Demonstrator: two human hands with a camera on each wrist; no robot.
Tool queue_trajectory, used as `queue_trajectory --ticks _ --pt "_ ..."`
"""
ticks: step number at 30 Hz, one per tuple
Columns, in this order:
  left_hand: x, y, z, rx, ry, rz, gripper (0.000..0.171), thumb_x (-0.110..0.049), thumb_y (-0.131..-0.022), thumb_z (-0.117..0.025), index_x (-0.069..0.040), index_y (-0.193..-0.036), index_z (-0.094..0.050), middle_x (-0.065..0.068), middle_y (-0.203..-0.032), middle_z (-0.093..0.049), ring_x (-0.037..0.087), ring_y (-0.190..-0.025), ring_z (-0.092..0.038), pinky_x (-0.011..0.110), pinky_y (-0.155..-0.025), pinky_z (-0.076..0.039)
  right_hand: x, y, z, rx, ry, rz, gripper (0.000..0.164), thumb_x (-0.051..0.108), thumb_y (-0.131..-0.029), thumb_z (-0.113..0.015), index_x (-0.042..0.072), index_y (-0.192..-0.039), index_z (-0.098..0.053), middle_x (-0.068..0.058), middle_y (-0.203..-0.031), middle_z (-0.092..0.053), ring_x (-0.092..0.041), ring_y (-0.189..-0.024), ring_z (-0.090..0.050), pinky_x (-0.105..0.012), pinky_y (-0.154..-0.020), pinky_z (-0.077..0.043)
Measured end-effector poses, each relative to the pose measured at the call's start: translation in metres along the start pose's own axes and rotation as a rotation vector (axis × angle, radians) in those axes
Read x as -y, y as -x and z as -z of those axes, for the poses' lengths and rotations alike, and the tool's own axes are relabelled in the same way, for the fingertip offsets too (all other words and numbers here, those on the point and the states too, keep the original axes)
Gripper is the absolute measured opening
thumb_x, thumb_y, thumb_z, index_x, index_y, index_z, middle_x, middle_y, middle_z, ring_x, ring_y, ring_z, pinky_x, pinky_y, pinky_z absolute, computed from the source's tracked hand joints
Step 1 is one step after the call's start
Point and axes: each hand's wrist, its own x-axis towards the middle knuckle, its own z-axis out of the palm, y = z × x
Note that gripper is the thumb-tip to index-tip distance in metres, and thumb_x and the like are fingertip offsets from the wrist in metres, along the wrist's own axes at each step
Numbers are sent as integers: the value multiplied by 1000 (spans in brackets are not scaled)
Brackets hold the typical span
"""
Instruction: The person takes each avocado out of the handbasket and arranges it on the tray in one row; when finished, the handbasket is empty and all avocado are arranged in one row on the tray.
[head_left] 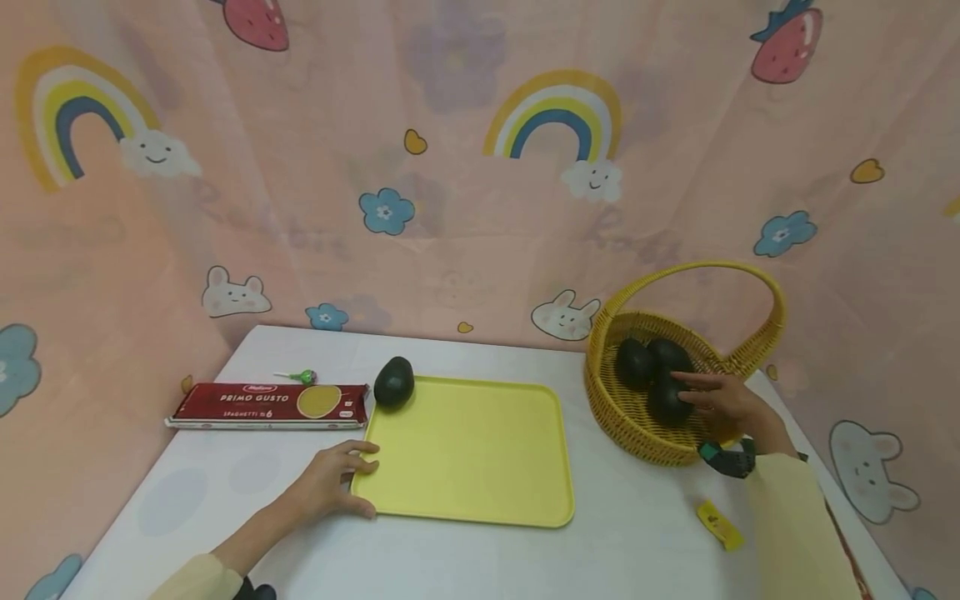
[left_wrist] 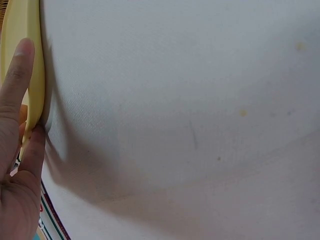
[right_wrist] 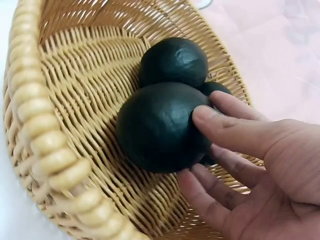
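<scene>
Far left on the white table [head_left: 465, 562]: red spaghetti pack [head_left: 262, 404], lying flat, label up; small green lollipop [head_left: 306, 377] just behind it. Left hand [head_left: 330, 479] at the left side of the yellow tray [head_left: 472, 454]; thumb and fingers spread apart, touching the rim. Lone avocado [head_left: 393, 383], dark, over the tray's far left corner, near the pack's end. Right of the tray, apart from it: woven basket [head_left: 637, 442], arched handle raised, holding three more dark avocados. Two of these, the rear left avocado [head_left: 634, 364] and rear right avocado [head_left: 670, 357], sit close together; the front avocado [right_wrist: 160, 130] is pinched between thumb and fingers of the right hand [right_wrist: 255, 160], inside the basket. Yellow wrapped packet [head_left: 720, 525] on the table, nearer than the basket, beside the right sleeve [head_left: 798, 525].
</scene>
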Motion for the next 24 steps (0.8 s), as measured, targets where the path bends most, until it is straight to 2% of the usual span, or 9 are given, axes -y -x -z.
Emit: queue_trajectory --ticks 3,5,7,9,12,15,19,22,24 --pt "0 0 0 -1 -2 -8 66 -30 -59 -88 9 -108 -67 17 -126 -58 43 -121 -49 35 -92 -53 -4 -2 0 43 -84 -17 60 21 -97 -57 -5 -144 -31 -39 -146 -18 -41 -113 -50 -40 -89 -54" --pt "1 0 -1 -2 1 -8 65 -29 -59 -89 9 -108 -67 17 -126 -58 43 -120 -49 35 -92 -53 -7 -3 -1 71 -205 -49 61 21 -97 -57 -1 -147 -28 -37 -148 -16 -33 -111 -51 -36 -88 -54" --pt "1 0 -1 -2 -2 -12 65 -30 -59 -88 9 -108 -67 17 -125 -58 43 -120 -50 35 -92 -53 -10 -3 -3 89 -312 -66 62 19 -98 -57 3 -149 -26 -37 -150 -10 -39 -116 -51 -38 -90 -55" --pt "2 0 -1 -6 -9 -13 65 -30 -59 -88 8 -107 -68 17 -125 -58 42 -120 -50 36 -92 -53 -11 -4 -5 99 -406 -74 65 17 -98 -57 5 -151 -21 -35 -152 1 -48 -130 -36 -43 -95 -53" --pt "3 0 -1 -8 -8 -8 65 -30 -59 -88 8 -107 -68 16 -125 -58 42 -120 -50 37 -93 -52 -10 -6 -10 62 -441 -68 71 17 -96 -59 3 -151 -15 -34 -152 10 -56 -134 -14 -45 -94 -53" --pt "2 0 -1 -8 0 -5 64 -29 -59 -89 8 -108 -68 16 -125 -58 43 -120 -50 38 -93 -52 -9 -6 -14 17 -451 -67 76 17 -96 -59 -1 -150 -10 -33 -151 13 -56 -135 -12 -43 -92 -54" --pt "1 0 -1 -8 -6 -8 65 -30 -59 -88 8 -108 -68 16 -125 -58 42 -119 -51 42 -94 -51 -9 -7 -18 -29 -445 -60 77 17 -95 -60 -1 -150 -9 -36 -151 9 -47 -128 -39 -40 -91 -55" --pt "1 1 -1 -8 -27 -12 65 -32 -58 -88 7 -108 -68 14 -125 -58 41 -118 -52 45 -96 -49 -9 -7 -20 -39 -440 -51 79 17 -94 -62 1 -150 -9 -37 -150 7 -28 -109 -59 -39 -91 -55" --pt "1 1 -1 -9 -32 -9 65 -32 -58 -88 7 -108 -68 14 -125 -58 41 -118 -52 46 -96 -49 -9 -8 -21 -36 -441 -46 80 18 -94 -62 2 -150 -8 -37 -150 8 -16 -99 -63 -38 -92 -55"
